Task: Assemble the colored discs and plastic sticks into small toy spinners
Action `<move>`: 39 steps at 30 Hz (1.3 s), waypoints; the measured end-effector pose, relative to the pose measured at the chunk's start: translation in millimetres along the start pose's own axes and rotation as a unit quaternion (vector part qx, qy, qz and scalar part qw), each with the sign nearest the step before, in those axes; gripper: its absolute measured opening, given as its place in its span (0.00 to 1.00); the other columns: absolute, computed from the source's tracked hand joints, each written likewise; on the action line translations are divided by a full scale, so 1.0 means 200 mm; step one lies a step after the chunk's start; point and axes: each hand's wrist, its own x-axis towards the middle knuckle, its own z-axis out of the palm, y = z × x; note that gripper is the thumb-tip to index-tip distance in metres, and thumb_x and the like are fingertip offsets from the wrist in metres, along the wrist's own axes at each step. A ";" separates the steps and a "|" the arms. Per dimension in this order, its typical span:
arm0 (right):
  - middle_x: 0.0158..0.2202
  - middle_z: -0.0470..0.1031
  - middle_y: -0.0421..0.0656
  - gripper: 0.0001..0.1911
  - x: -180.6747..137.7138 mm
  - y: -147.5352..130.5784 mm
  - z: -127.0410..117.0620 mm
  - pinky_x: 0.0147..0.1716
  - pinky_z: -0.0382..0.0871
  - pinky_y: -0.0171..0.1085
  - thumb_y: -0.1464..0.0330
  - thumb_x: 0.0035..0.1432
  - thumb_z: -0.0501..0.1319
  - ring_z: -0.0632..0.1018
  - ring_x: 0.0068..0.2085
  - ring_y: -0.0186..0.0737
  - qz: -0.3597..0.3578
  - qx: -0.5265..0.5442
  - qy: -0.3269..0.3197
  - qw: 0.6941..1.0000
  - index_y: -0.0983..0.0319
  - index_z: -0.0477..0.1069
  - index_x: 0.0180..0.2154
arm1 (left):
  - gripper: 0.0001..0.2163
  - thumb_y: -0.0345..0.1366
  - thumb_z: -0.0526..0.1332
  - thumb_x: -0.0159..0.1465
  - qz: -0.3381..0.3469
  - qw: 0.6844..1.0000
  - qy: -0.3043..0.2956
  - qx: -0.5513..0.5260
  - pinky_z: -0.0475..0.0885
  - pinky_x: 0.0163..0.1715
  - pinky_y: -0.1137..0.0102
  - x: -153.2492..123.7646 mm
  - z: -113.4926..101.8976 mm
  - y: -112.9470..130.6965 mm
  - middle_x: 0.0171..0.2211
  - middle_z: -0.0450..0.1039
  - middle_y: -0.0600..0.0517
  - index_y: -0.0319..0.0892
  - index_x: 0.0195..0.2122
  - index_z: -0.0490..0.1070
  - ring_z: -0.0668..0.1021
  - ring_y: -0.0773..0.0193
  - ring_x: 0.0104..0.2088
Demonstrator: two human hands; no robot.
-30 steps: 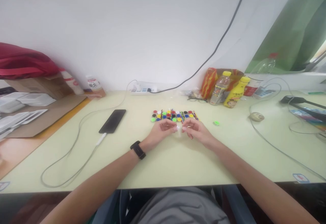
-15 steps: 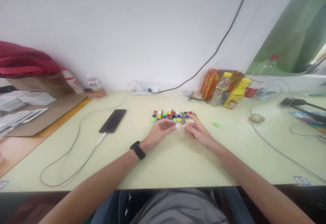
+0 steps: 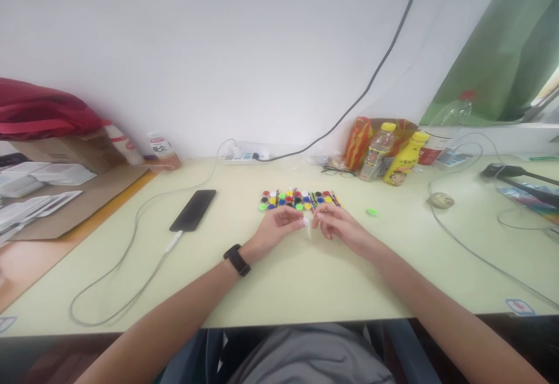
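Note:
Between the fingertips of my left hand (image 3: 282, 225) is a small whitish, partly see-through piece (image 3: 308, 228); its kind is too small and blurred to tell. My left fingers are closed in a pinch on it. My right hand (image 3: 340, 227) is just to the right of the piece, fingers bent and somewhat apart, with nothing visible in them. Whether its fingertips touch the piece, I cannot tell. Just beyond both hands lie rows of small round coloured lids (image 3: 299, 200), with thin coloured sticks (image 3: 335, 198) between them. A lone bright green lid (image 3: 371, 212) lies to the right.
A black phone (image 3: 193, 210) on a charging cable lies at left. At the back stand a power strip (image 3: 244, 160), a clear bottle with a yellow cap (image 3: 376, 154) and a yellow bottle (image 3: 406, 160). Glasses (image 3: 338, 171) and a round, pale object (image 3: 441, 200) are also on the table.
My right hand has drawn back from the coloured lids toward me, its outstretched index finger now bent beside the whitish piece. My left hand keeps its pinch in nearly the same place.

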 end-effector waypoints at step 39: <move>0.34 0.76 0.42 0.18 -0.02 0.02 0.06 0.31 0.66 0.37 0.52 0.60 0.69 0.74 0.33 0.37 -0.078 -0.167 0.001 0.983 0.59 0.71 0.39 | 0.18 0.42 0.75 0.59 -0.033 0.997 -0.068 -0.028 0.76 0.51 0.60 -0.01 -0.01 -0.02 0.44 0.82 0.44 0.40 0.47 0.80 0.83 0.56 0.45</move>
